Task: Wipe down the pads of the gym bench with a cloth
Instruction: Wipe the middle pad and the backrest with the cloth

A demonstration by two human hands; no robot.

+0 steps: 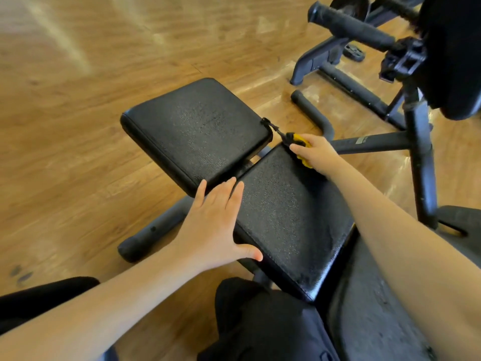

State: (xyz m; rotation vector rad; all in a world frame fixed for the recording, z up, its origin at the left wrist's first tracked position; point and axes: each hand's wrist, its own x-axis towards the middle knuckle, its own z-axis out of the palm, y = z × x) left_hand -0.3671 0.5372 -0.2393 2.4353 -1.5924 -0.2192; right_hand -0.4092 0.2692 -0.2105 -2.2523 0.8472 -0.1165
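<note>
A: Wiping the far corner of the near pad (291, 217), my right hand (316, 155) holds a yellow cloth (302, 142) bunched under curled fingers, pressed against the pad's surface beside a black strap clip (273, 128).

B: And your left hand (216, 220)?

A: Flat and relaxed, fingers straight, it rests on the near pad's left edge with the thumb on top; its grip holds nothing, only steadies the bench.

B: Where does the work stand?

A: My guess is partway. The cloth sits at the gap between the near pad and the far pad (195, 134), which is tilted slightly away. The far pad looks not yet reached.

B: What could go wrong here?

A: The cloth could snag on the strap clip, since it is touching or nearly touching it, and a hard pull might drag it out of my fingers. It could also slip into the gap between the pads. My left fingertips lie close to that same gap, so a shifting pad might pinch them.

B: Anything nearby?

A: Another black machine (406, 74) stands on the wooden floor (78, 100), well apart.
</note>
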